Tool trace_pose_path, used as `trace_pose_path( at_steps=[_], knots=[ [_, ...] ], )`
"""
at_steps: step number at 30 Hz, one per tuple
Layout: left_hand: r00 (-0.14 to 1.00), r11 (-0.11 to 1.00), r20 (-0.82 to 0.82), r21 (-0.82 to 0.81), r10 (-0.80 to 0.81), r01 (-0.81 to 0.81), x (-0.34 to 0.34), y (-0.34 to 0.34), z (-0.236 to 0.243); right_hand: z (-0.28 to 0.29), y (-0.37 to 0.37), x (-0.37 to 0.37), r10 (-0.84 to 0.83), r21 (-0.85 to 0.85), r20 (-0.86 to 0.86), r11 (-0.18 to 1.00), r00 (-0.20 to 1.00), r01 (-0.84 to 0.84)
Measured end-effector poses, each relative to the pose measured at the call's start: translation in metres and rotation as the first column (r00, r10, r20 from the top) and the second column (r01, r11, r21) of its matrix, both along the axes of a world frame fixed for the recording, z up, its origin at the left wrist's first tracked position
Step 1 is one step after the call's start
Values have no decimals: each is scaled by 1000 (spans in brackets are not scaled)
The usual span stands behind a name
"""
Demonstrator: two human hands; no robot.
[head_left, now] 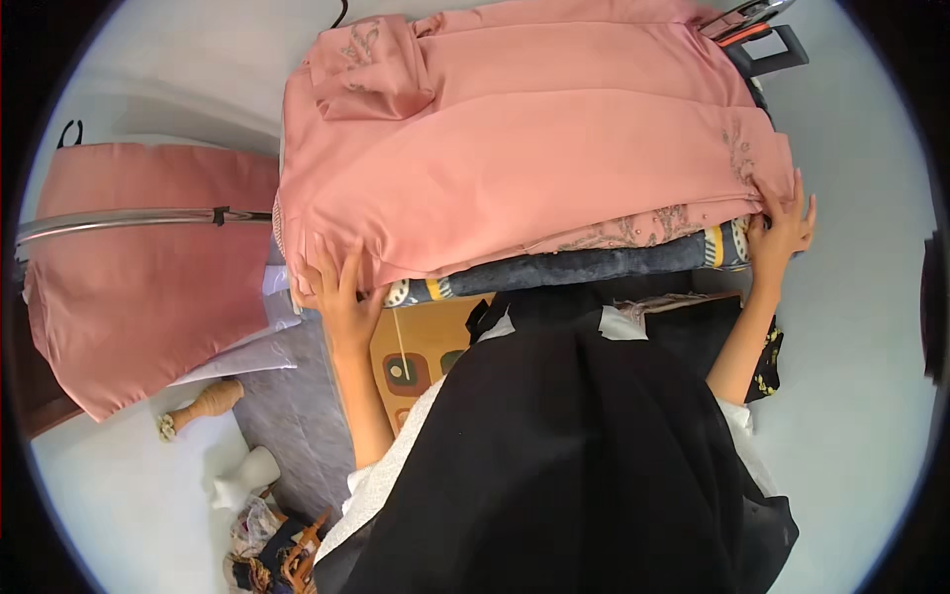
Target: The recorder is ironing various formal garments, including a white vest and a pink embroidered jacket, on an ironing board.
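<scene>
A pink satin garment with beaded embroidery lies spread over a padded board. One part of it, with beading, is folded over at the far left. Under its near edge shows a dark blue patterned blanket. My left hand rests on the garment's near left corner, fingers spread. At the near right corner my right hand touches the garment's edge and the blanket, its fingers also apart. The garment's underside is hidden.
An iron with a grey-and-orange body stands at the far right end of the board. To the left, another pink satin garment hangs by a metal rail. Below lie a white mannequin piece and a cardboard box.
</scene>
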State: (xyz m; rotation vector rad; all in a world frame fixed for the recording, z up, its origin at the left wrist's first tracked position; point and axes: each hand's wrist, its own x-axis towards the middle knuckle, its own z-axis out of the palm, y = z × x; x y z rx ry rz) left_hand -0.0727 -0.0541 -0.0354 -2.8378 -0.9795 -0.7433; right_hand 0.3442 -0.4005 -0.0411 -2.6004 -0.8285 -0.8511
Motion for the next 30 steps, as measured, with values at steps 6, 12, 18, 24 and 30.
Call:
trace_pose_path(
  at_steps=[6,12,18,24,30],
  knots=[
    [993,981,-111,189,-28,49,-4,10,7,1,-4,14,-123,-88,111,987,986,133],
    [997,949,-74,313,-18,40,-12,22,-4,-7,-7,18,-126,8,189,992,974,127],
    [993,919,-108,393,55,-8,-26,25,-16,-11,-11,21,-157,-20,91,987,983,159],
    [983,922,21,344,183,-179,-39,28,-21,-15,-12,22,-144,39,57,989,988,142],
    [966,791,88,559,242,-248,-52,39,-18,-14,-12,22,-121,23,101,993,987,120]
  ],
)
